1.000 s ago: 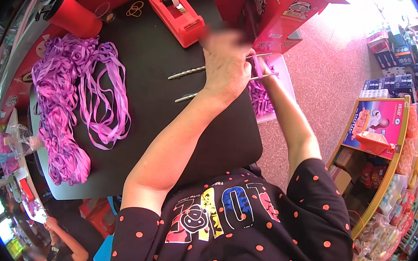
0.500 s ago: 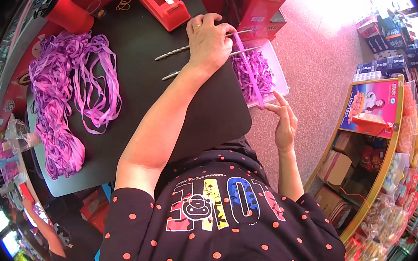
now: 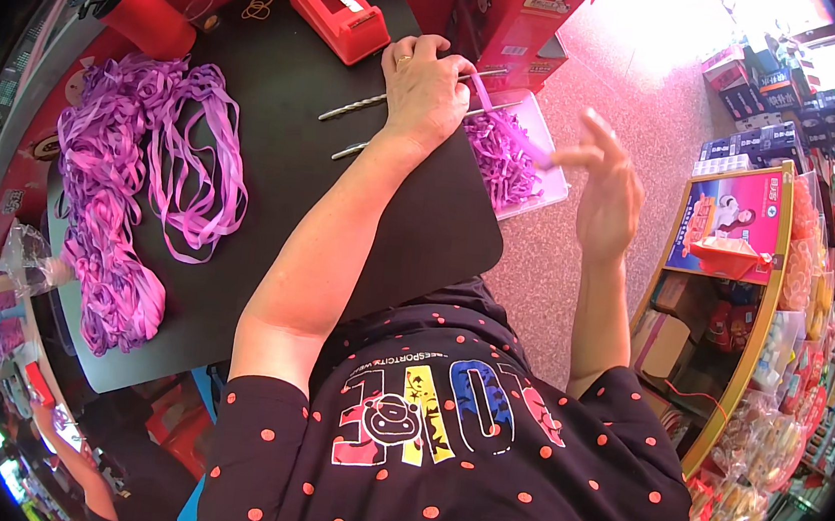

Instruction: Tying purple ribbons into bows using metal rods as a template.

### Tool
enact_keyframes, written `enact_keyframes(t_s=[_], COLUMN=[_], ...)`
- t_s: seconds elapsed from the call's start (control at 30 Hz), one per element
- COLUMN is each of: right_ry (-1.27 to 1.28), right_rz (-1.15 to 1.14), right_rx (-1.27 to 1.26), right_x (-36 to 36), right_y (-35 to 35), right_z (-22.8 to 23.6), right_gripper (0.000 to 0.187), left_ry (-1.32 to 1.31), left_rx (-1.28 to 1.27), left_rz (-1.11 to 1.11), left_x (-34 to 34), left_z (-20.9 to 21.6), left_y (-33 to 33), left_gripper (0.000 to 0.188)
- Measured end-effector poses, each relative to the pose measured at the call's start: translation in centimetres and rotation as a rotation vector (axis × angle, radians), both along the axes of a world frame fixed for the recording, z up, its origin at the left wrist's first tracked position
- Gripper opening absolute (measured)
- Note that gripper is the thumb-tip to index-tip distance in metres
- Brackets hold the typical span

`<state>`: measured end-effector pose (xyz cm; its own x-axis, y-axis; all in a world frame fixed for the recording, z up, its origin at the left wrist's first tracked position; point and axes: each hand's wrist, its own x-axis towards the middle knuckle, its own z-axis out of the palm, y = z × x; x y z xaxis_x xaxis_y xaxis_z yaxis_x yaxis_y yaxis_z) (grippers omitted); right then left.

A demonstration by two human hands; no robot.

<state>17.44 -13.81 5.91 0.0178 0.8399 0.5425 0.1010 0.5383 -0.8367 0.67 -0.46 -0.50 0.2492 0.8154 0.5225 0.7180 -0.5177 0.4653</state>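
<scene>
My left hand (image 3: 421, 95) is closed over two thin metal rods at the table's far right edge. The upper rod (image 3: 352, 108) looks twisted; the lower rod (image 3: 350, 151) passes beneath my wrist. A purple ribbon (image 3: 499, 120) stretches from my left fingertips toward the right. Its other end meets the thumb and forefinger of my right hand (image 3: 610, 194), which seem to pinch it, a little blurred; the remaining fingers are stretched out. Below the ribbon, a white plastic tub (image 3: 557, 192) holds many short purple ribbon pieces (image 3: 508, 159).
Bundles of purple ribbon (image 3: 112, 201) lie on the dark table (image 3: 411, 220) at left. A red tape dispenser (image 3: 344, 27), rubber bands (image 3: 257, 6) and a red cup (image 3: 149, 19) stand behind. Red cartons (image 3: 522, 14) rise beyond the tub; a shelf cabinet (image 3: 747, 332) stands right.
My right hand has moved up and to the right, swinging the ribbon's end from below the tub to its right side. My left hand stays over the rods.
</scene>
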Motion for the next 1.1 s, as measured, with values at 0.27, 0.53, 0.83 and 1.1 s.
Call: enact_keyframes(t_s=[0.27, 0.53, 0.83, 1.1], right_ry=[0.044, -0.25, -0.069, 0.28], right_rz=[0.179, 0.137, 0.117, 0.277], right_rx=[-0.148, -0.342, -0.547, -0.458], right_x=[-0.5, -0.7, 1.0, 1.8], right_y=[15.3, 19.7, 12.8, 17.5], right_z=[0.3, -5.6, -12.4, -7.2], right_gripper=[0.059, 0.057, 0.053, 0.06], left_ry=[-0.035, -0.026, -0.028, -0.025], left_rx=[-0.039, -0.014, 0.002, -0.016], left_rz=[-0.005, 0.005, 0.011, -0.002], left_x=[-0.2, -0.3, -0.1, -0.4], left_z=[-0.1, 0.3, 0.1, 0.3], left_y=[0.2, -0.1, 0.0, -0.1], left_gripper=[0.013, 0.015, 0.014, 0.016])
